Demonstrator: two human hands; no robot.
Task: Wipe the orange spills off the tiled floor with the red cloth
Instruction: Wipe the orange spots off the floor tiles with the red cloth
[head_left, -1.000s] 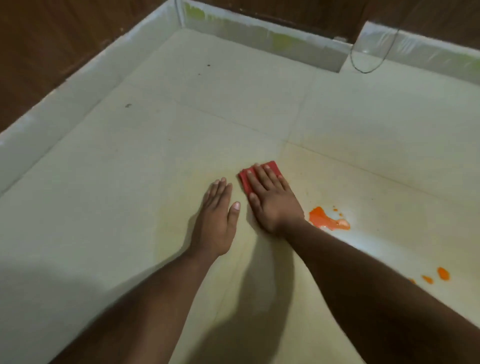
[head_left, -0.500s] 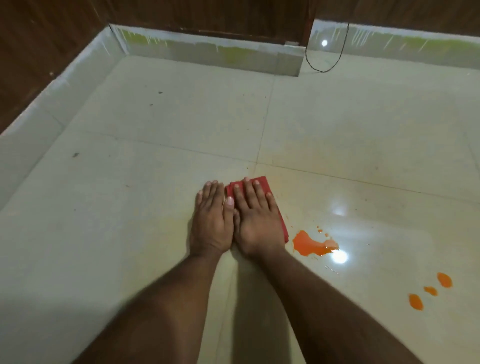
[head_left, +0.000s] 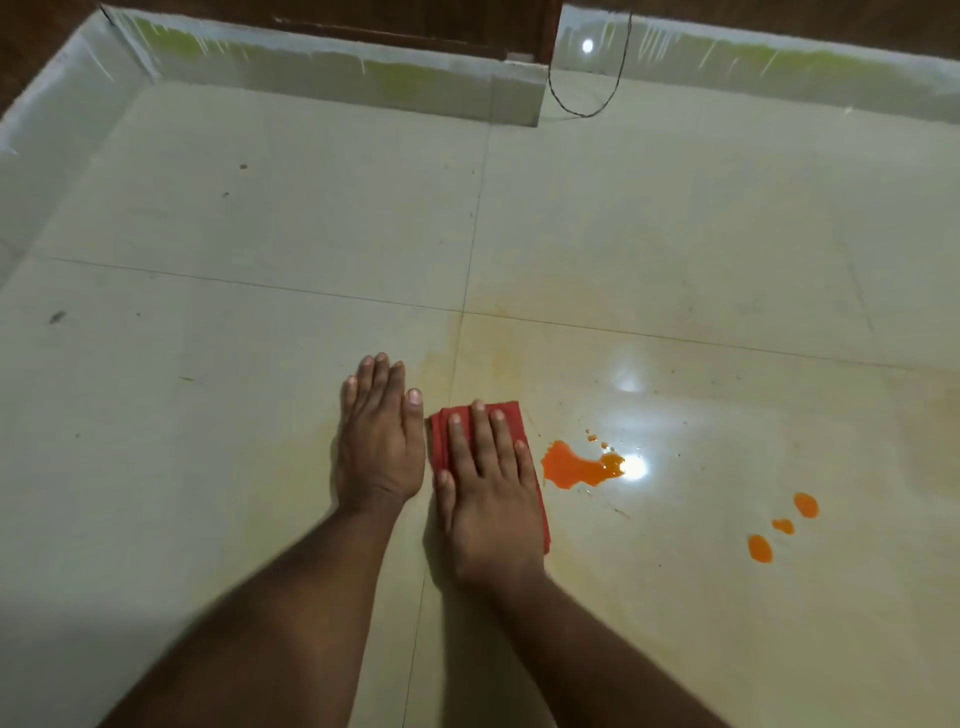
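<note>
**Cloth pulled back toward the big spill**

My right hand (head_left: 491, 499) lies flat, fingers straight, pressing the folded red cloth (head_left: 441, 441) to the tiled floor (head_left: 260, 234). Since a second ago it has slid nearer me, now just left of the large orange puddle (head_left: 576, 467). My left hand (head_left: 379, 447) rests open beside it. Three small drops (head_left: 782, 525) wait further right; nothing there is wiped yet.
</note>
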